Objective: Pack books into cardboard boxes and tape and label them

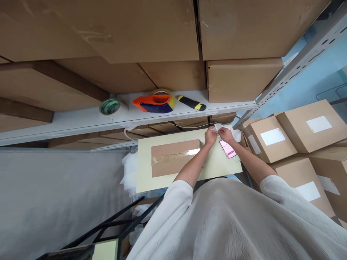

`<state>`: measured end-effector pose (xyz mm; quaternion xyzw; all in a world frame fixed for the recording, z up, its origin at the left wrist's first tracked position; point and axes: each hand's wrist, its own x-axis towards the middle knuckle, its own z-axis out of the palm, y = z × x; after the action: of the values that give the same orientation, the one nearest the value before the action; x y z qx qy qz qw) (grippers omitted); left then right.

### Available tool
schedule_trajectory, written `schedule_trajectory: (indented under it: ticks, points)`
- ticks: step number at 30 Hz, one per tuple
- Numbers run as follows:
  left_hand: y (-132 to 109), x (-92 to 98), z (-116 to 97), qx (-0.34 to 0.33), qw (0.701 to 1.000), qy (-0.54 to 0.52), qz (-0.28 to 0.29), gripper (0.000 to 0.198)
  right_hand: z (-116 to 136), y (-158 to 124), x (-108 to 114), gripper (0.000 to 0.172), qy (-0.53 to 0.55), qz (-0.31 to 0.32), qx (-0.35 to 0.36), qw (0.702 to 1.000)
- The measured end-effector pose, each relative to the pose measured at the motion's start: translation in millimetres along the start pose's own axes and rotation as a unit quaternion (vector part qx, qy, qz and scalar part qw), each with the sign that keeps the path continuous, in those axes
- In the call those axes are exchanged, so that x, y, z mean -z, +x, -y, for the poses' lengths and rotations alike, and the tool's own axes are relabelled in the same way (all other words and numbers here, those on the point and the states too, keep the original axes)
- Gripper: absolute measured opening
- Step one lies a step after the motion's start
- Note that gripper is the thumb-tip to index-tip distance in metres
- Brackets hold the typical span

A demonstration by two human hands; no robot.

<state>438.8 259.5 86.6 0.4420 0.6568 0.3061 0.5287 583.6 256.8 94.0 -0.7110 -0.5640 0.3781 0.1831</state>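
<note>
White paper (218, 126), one small piece: held at the fingertips between one and two o'clock, taking the middle of the bench as the dial's centre. Left hand (210, 136) and right hand (225, 134): set close together, thumbs and fingers of each pinched on the piece. More white material (236, 135) lies past the right wrist, at two o'clock; whether it joins the held piece cannot be told.

Handling note, as judged: pinch near the edge, keep both grips close, part or turn the piece slowly and evenly, and hold it taut so that it neither creases nor tears. Wrists are best kept off the phone (228, 149), screen lit, at three o'clock.

Bench (145, 177): cream top. Carton (173, 165): brown, flat on the bench at nine o'clock, clear tape along its top.

Shelf (81, 122): white, bearing a tape roll (110, 107) at ten o'clock, an orange-and-blue tape dispenser (155, 104) at eleven, a black-and-yellow cutter (191, 103) at twelve.

Stacked cartons (272, 139): two to four o'clock, white labels, no text legible. Phone screen: pink, marks too small, partly pixelated. Roll core: green, pale lettering, unreadable. Shelf-edge tag (212, 113): unreadable. Brands: none readable.
</note>
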Motion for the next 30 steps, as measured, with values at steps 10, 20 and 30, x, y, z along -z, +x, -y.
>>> schedule_trajectory:
  ticks: [10,20,30]
  points:
    - [6,-0.6,5,0.007,0.999,-0.035,0.012,0.043,-1,-5,0,0.013,0.007,-0.002,0.0,1.0]
    - [2,-0.3,-1,0.009,1.0,0.008,0.017,0.039,0,-7,-1,0.017,-0.01,-0.012,0.031,0.999]
    - [-2,16.7,-10,0.004,0.988,0.149,-0.035,0.05,-7,-10,13,0.023,-0.111,-0.035,-0.008,0.993]
